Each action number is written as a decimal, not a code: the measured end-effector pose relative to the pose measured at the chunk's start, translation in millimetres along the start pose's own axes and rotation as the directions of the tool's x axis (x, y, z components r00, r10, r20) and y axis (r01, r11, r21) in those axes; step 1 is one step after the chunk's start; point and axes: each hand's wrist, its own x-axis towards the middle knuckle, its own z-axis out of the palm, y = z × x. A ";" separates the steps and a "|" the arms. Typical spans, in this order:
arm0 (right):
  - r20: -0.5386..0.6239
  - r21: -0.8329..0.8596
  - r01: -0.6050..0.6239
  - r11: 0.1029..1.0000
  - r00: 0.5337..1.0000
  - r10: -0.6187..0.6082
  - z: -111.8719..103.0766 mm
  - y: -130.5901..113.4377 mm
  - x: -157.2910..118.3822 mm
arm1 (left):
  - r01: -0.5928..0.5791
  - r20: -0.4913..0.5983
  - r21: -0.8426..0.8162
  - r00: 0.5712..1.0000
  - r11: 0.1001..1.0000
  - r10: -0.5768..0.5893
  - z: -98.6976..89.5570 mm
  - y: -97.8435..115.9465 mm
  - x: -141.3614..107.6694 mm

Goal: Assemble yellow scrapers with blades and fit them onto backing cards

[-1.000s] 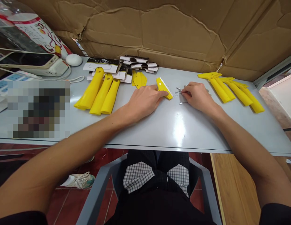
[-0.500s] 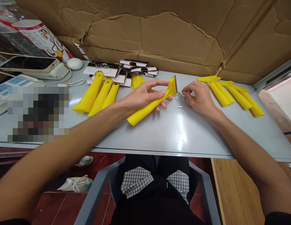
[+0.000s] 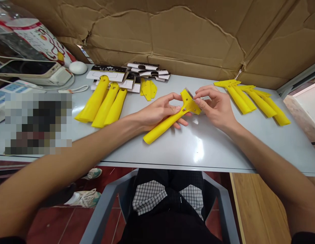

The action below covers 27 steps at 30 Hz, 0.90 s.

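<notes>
My left hand (image 3: 162, 110) is closed around the neck of a yellow scraper (image 3: 161, 128), whose handle slants down to the left. Its wide head (image 3: 188, 101) has small holes and faces up, with a metal blade along the far edge. My right hand (image 3: 217, 105) is at that head, thumb and forefinger pinched together close to a hole. Something tiny may be between these fingertips, too small to make out. The small metal screws on the table are now hidden behind the head and my fingers.
Yellow scraper handles (image 3: 98, 100) lie at left beside packaging cards (image 3: 106, 74) and flat yellow plates (image 3: 148, 89). More yellow scrapers (image 3: 261, 103) lie at right. A phone (image 3: 26, 67) and a white power strip (image 3: 14, 91) are far left. Cardboard (image 3: 172, 37) stands behind the table.
My right hand has come from the small metal screws up to the scraper head. The left hand has turned the scraper so its head's flat face shows.
</notes>
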 end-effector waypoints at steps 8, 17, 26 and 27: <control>0.042 0.083 -0.042 0.996 0.998 0.039 10.3 2.1 -3.8 | -0.008 0.018 0.076 1.000 0.997 0.006 5.4 -5.2 -5.9; 0.030 0.088 -0.062 0.994 0.998 0.060 13.0 1.7 -4.4 | -0.013 0.013 0.092 1.000 0.996 0.012 5.9 -3.5 -5.6; 0.016 0.023 0.003 1.000 1.000 -0.004 13.2 3.6 -5.1 | -0.026 0.019 0.122 1.000 0.992 0.024 6.8 -3.3 -6.3; 0.009 -0.011 0.034 0.999 0.999 -0.034 13.4 2.6 -5.6 | -0.027 0.019 0.133 0.999 0.991 0.025 7.2 -3.2 -6.5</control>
